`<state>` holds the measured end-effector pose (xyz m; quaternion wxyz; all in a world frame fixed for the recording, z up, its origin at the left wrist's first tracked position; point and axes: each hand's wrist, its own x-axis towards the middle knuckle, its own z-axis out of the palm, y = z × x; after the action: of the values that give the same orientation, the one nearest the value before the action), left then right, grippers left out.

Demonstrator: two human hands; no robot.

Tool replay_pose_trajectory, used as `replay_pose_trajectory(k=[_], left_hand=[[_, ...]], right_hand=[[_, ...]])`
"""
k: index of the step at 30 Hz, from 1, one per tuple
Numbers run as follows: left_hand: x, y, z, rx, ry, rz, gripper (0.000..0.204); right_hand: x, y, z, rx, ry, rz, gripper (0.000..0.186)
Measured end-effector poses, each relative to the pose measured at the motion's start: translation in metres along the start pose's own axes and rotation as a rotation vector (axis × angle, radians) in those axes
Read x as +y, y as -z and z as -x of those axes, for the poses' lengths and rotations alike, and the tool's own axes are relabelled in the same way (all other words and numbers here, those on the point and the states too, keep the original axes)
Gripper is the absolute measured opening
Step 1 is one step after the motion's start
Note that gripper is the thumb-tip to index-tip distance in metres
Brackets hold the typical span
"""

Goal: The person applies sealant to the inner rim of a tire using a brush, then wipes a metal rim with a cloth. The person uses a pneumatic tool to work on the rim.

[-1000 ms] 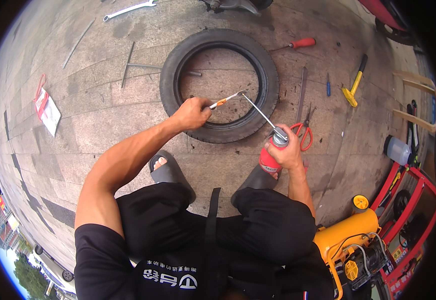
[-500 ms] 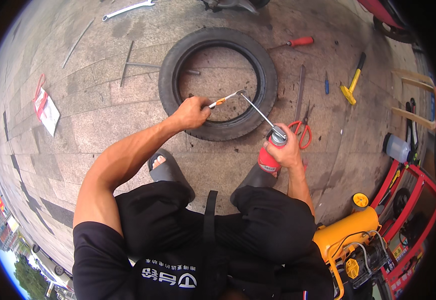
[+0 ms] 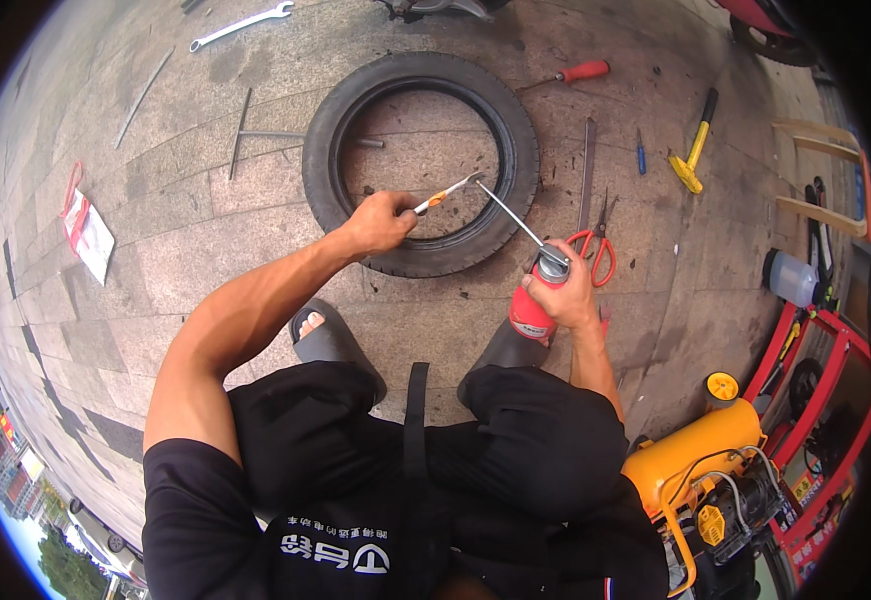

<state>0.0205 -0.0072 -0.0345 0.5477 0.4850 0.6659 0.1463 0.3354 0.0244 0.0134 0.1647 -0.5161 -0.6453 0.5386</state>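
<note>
Over the black tyre (image 3: 328, 130) that lies flat on the paving, my left hand (image 3: 380, 222) is closed round a slim white-and-orange tool (image 3: 440, 198). Its greyish head points away to the right; I cannot make out its exact kind. My right hand (image 3: 574, 290) grips a red oil can (image 3: 533, 308) with a silver top. The can's long thin spout (image 3: 508, 210) slants up and left, its tip at or very close to the tool's head. Just beyond the right hand, red-handled scissors (image 3: 604, 262) lie on the ground.
A T-handle wrench (image 3: 240, 133) reaches under the tyre's left side. Right of the tyre are a red-handled screwdriver (image 3: 584, 71), a flat metal bar (image 3: 587, 175), a blue screwdriver (image 3: 642, 160) and a yellow hammer (image 3: 694, 160). A yellow compressor (image 3: 696, 450) stands near right.
The whole view has shifted slightly, so the ground and tools appear a little further left. Both hands keep the same holds, with spout tip and tool head still together.
</note>
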Motion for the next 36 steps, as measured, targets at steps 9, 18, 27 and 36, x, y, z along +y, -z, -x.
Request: replay_pose_trajectory(k=[9,18,27,36], left_hand=[[-0.005,-0.002,-0.003,-0.01,-0.009,-0.018,0.037],[-0.006,-0.004,-0.005,-0.015,0.054,0.052,0.035],[-0.01,-0.006,-0.007,-0.011,0.106,0.096,0.032],[-0.012,-0.007,-0.008,-0.015,0.12,0.087,0.033]], right_hand=[[0.002,-0.003,-0.002,-0.007,0.018,0.01,0.035],[0.003,-0.011,-0.002,0.043,0.001,0.019,0.035],[0.01,-0.016,-0.003,0.048,-0.007,-0.058,0.032],[0.01,-0.017,-0.005,0.046,-0.007,-0.01,0.034]])
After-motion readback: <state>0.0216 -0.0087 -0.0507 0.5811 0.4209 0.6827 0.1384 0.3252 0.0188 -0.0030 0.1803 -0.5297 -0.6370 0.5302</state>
